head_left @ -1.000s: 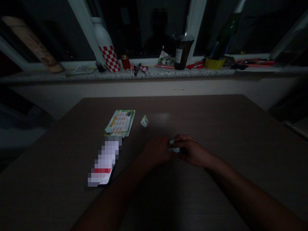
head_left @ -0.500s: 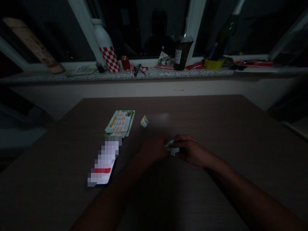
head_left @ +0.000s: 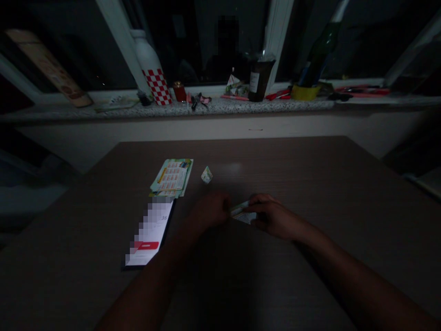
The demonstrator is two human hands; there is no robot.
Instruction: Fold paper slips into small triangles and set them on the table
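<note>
A small folded paper (head_left: 244, 216), pale with a printed pattern, lies low over the table between my hands, its narrow tip pointing left. My right hand (head_left: 274, 215) pinches its right side between thumb and fingers. Curled fingers of my left hand (head_left: 214, 210) meet the paper's left tip; the dim light hides the exact contact. Beyond my left hand sits a small folded paper piece (head_left: 206, 175). Farther left is a stack of printed paper sheets (head_left: 172, 177), and nearer me a phone (head_left: 151, 239) with its screen lit, partly beside my left forearm.
The dark wooden table (head_left: 292, 165) ends at a wall under a speckled stone windowsill (head_left: 220, 107). On the sill stand a red-checked white bottle (head_left: 155, 73), a small red jar (head_left: 179, 91), a dark plastic cup (head_left: 261, 78) and a green bottle (head_left: 320, 50).
My left hand has moved left, uncovering more of the folded paper. My right hand keeps its place and its pinch. Figures on the phone screen now show.
</note>
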